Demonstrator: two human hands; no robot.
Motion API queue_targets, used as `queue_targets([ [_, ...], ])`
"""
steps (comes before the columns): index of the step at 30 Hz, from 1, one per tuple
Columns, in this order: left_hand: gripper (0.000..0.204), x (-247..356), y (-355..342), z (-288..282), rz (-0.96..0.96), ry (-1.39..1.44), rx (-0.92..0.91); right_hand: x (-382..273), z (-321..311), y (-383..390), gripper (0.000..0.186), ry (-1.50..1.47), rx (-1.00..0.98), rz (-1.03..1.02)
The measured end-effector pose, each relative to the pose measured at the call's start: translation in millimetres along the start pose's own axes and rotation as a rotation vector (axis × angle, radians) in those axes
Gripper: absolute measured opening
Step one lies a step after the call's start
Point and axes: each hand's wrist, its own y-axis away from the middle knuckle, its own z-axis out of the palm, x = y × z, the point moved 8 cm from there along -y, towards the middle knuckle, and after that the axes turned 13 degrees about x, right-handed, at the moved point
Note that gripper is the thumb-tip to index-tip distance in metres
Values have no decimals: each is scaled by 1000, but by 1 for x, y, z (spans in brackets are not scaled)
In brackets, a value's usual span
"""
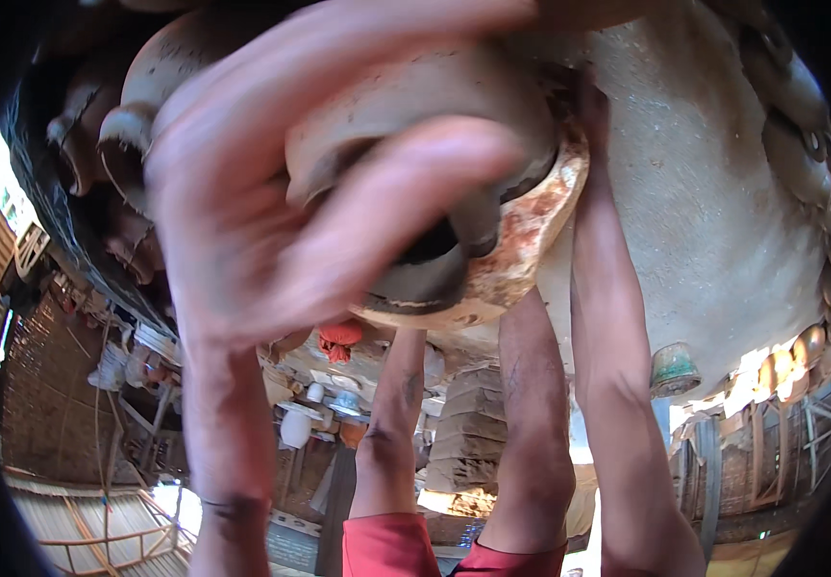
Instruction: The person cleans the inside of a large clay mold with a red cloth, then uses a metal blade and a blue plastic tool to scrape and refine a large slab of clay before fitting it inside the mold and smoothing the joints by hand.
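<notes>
A grey-brown clay pot [511, 91] with a dark opening and a short handle-like piece stands on a round, stained board [545, 226]. My left hand [233, 183] looms large and blurred in front of it. Its thumb stretches across the pot's opening, well apart from the fingers, which reach over the upper part of the pot; nothing shows in the grasp. Whether this hand touches the clay, I cannot tell. My right hand [595, 120] is at the board's right rim, seen edge-on, with most of its fingers hidden.
More clay pots [127, 144] crowd the left beside a dark plastic sheet [64, 207]. Others line the right edge [790, 144] of the pale floor [713, 192]. A green tub [675, 370] stands right of my forearm. Grey stacked blocks [468, 423] and a red bundle [339, 339] are near my legs.
</notes>
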Motion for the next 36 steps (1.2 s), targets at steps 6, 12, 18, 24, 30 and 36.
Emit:
queue_targets([
  [6,45,-80,197,-53,-564,402,947,-79,-51,92,83,-77,-38,-348],
  [12,60,-136,233,31,-786,616,1109,-67,-40,106,81,-261,-99,-316],
  [18,59,-189,217,64,-755,1044,1268,-38,-43,65,64,-543,-10,-14],
  [24,50,-184,215,60,-730,1135,1151,-18,-58,91,60,-422,-5,-37],
  [30,52,-202,231,55,-684,856,1111,12,-68,120,58,-321,11,-45],
  [36,59,-193,265,61,-552,1056,1197,35,-77,147,56,-206,18,-23],
])
